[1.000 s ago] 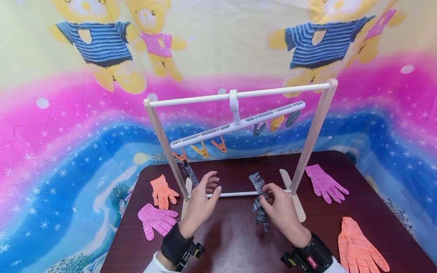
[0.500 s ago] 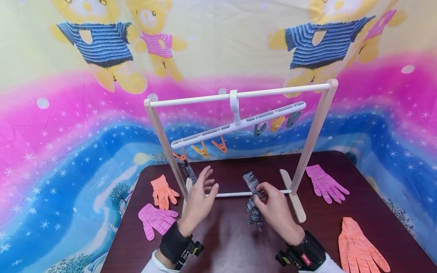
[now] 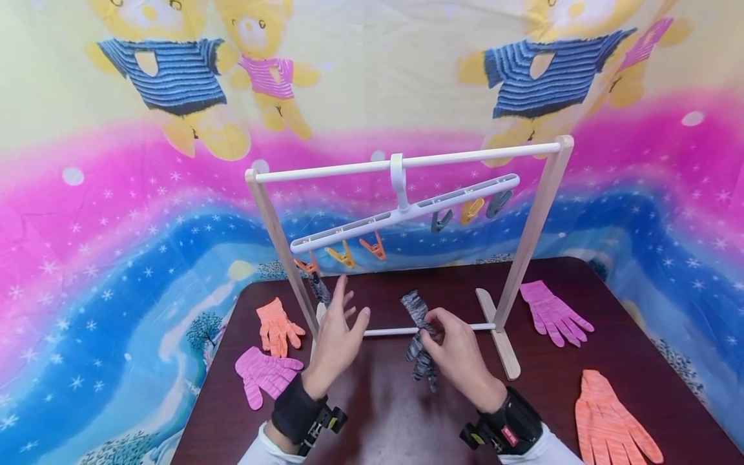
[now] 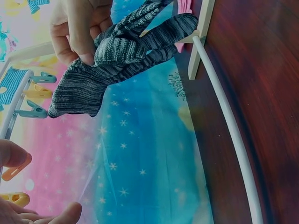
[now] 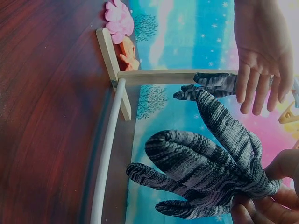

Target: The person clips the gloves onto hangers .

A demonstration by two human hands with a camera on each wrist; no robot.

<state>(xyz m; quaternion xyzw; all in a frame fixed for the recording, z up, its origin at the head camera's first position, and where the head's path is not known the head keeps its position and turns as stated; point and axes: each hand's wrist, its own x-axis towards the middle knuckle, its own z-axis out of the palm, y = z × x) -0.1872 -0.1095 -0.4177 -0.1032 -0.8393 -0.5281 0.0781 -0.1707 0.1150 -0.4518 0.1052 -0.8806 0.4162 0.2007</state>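
My right hand (image 3: 459, 352) pinches a black-and-grey knitted glove (image 3: 414, 307) near its cuff, thumb against fingers. The glove's fingers dangle downward in front of the rack's lower bar, cuff uppermost. In the right wrist view the glove (image 5: 196, 163) fills the lower middle. My left hand (image 3: 337, 339) is raised to the left of it with fingers extended, holding nothing. Behind the left hand, a second black-and-grey glove (image 3: 320, 289) hangs from an orange clip (image 3: 308, 265) at the left end of the white clip hanger (image 3: 360, 227); its lower part is hidden by that hand.
Yellow (image 3: 341, 257), orange (image 3: 374, 247) and grey (image 3: 442, 221) clips hang along the tilted hanger, on a wooden rack (image 3: 531, 239). Pink (image 3: 267, 376) and orange (image 3: 278, 326) gloves lie at the table's left; another pink (image 3: 555, 313) and orange (image 3: 610, 420) pair at the right.
My right hand has carried the black-and-grey glove leftward, closer to my left hand. My left hand has risen slightly and moved a little left, its fingers spreading upward.
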